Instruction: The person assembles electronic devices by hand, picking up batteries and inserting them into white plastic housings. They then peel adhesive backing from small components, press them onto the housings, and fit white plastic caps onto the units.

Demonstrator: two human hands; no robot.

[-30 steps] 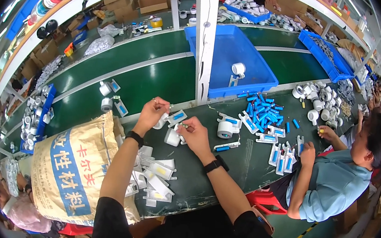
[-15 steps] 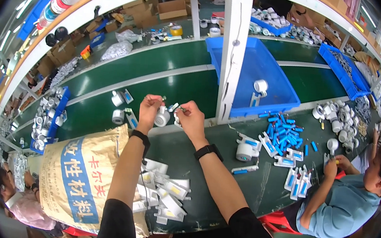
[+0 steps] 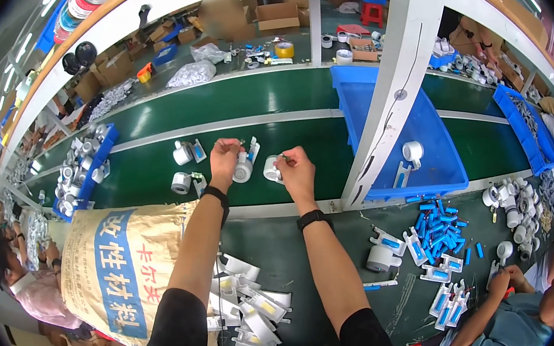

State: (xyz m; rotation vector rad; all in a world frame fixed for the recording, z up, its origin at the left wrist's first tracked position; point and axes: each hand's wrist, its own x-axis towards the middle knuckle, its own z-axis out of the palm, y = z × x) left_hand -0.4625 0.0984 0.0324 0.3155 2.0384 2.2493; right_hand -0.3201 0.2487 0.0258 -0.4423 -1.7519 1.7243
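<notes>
My left hand (image 3: 225, 162) is over the green conveyor, its fingers pinched together around something too small to make out. Right beside its fingers is a white round housing (image 3: 243, 171) with a dotted face and a narrow strip (image 3: 253, 147) standing up behind it. My right hand (image 3: 298, 174) pinches at a white cylindrical housing (image 3: 272, 168), with a small dark bit showing at the fingertips. To the left of my left hand, two more white housings (image 3: 183, 154) with flat pieces lie on the belt.
A printed sack (image 3: 115, 271) stands at left, beside piled white plastic parts (image 3: 256, 309). Blue cylindrical cells (image 3: 437, 223) lie in a heap at right. Behind a white post (image 3: 399, 98) is a blue tray (image 3: 422, 141). A co-worker (image 3: 499, 338) sits at right.
My hands have moved apart, the right one going rightward with the white cylindrical housing at its fingertips. The view has shifted, so the surroundings sit differently in the picture.
</notes>
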